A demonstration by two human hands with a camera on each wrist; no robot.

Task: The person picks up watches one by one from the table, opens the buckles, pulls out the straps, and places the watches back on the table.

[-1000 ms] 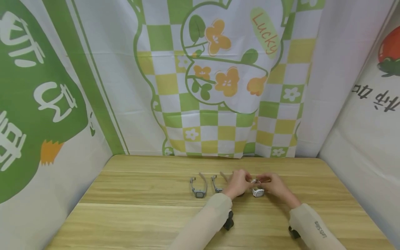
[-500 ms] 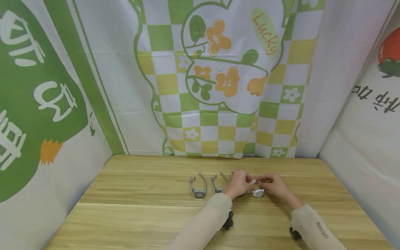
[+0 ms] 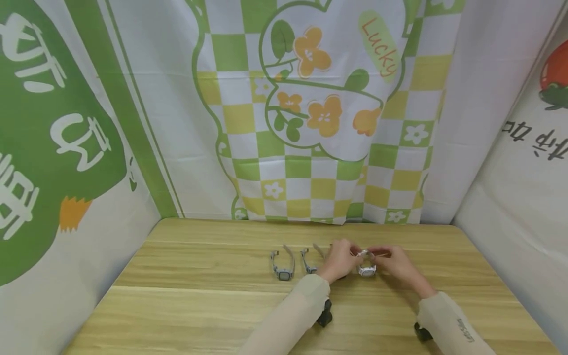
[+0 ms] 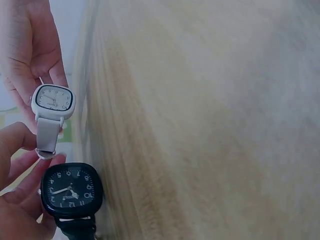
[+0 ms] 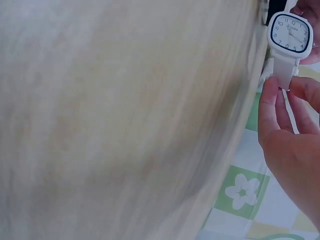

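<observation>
A white wristwatch (image 3: 367, 271) with a square-rounded face is between my two hands, its strap bent into a loop behind the case. My left hand (image 3: 340, 260) pinches the strap near its buckle end, visible in the left wrist view beside the watch case (image 4: 54, 100). From the other side, my right hand (image 5: 292, 142) grips the strap between thumb and fingers, and a thin white strap end shows among those fingers. Just by the left hand stands a black wristwatch (image 4: 71, 191), mostly hidden behind that hand in the head view.
Two grey wristwatches stand to the left on the wooden table (image 3: 199, 296): one farther left (image 3: 284, 275), the other (image 3: 311, 269) partly behind my left hand. A patterned curtain (image 3: 324, 197) hangs at the table's back edge.
The white wristwatch has tipped back and risen slightly, so its strap loop shows more. My right hand has shifted a little rightward; the left hand has hardly moved.
</observation>
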